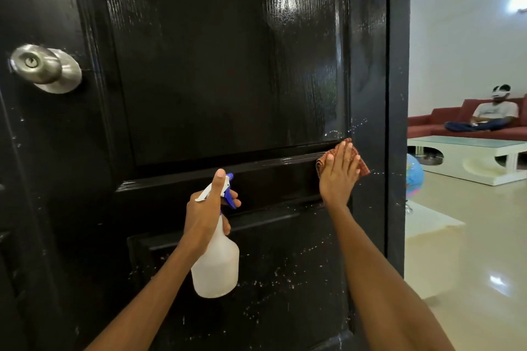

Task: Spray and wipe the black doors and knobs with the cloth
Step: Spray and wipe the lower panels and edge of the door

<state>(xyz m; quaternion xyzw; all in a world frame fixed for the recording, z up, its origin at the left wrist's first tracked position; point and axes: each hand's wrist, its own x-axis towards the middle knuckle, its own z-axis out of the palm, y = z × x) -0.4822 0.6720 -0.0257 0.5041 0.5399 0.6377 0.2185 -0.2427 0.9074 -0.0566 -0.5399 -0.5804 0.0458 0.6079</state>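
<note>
I am facing a glossy black door (199, 65) flecked with white droplets; its knob (42, 67) is gleaming brushed silver; I am pressing a reddish-orange checked cloth (358, 161); the spray bottle (216, 262) is showing translucent white, blue-triggered.

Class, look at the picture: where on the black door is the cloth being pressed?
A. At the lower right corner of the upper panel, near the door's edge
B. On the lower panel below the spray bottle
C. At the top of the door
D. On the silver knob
A: the right hand presses the cloth flat by the upper panel's lower right corner, far from the knob.
</note>
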